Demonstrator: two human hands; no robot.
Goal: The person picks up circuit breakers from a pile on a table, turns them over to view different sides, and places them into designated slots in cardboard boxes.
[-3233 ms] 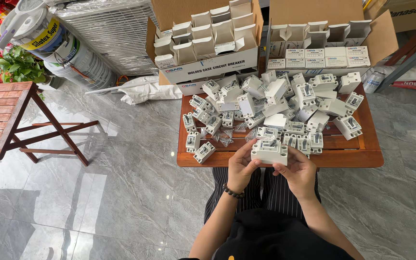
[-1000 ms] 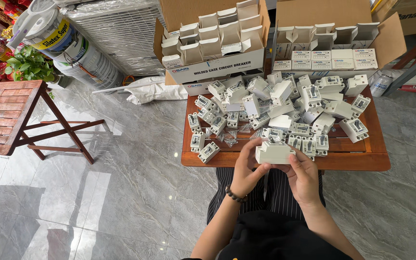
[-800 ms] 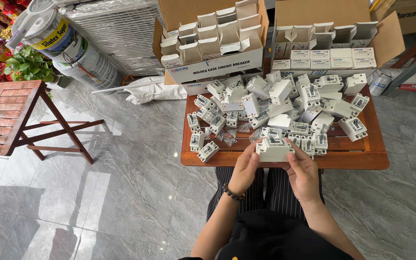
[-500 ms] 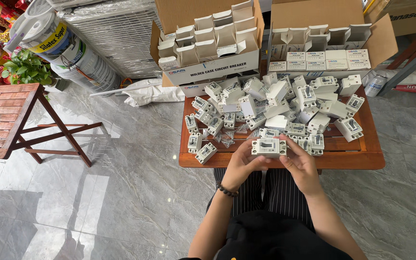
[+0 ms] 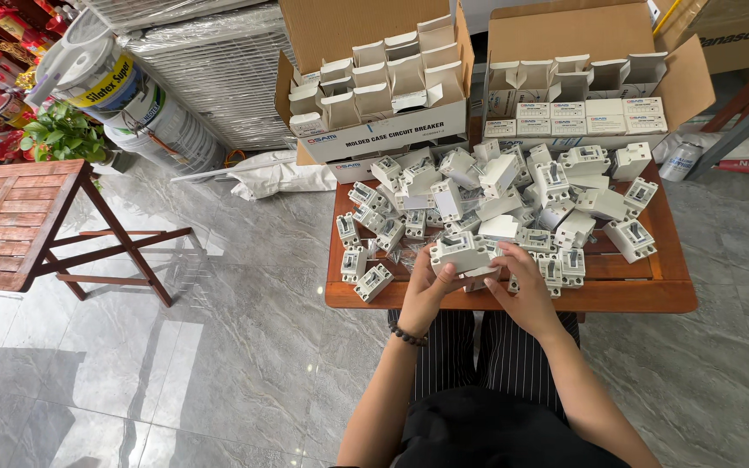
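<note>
Both hands meet over the near edge of a low wooden table [image 5: 643,297]. My left hand [image 5: 426,286] and my right hand [image 5: 526,290] together grip a small white circuit breaker [image 5: 461,254] held just above the table edge. Beyond it lies a heap of several white breakers [image 5: 513,199] spread across the tabletop. A dark bead bracelet [image 5: 409,335] sits on my left wrist.
Two open cardboard cartons [image 5: 374,87] [image 5: 582,95] with small white boxes stand behind the table. A wooden folding table [image 5: 10,225] is at the left, with a plant [image 5: 62,134] and wrapped buckets [image 5: 123,95] behind it. Grey marble floor [image 5: 218,347] surrounds.
The breaker in my hands has been turned and shifted slightly between frames; both hands stay at the table's near edge. The camera view has swayed a little.
</note>
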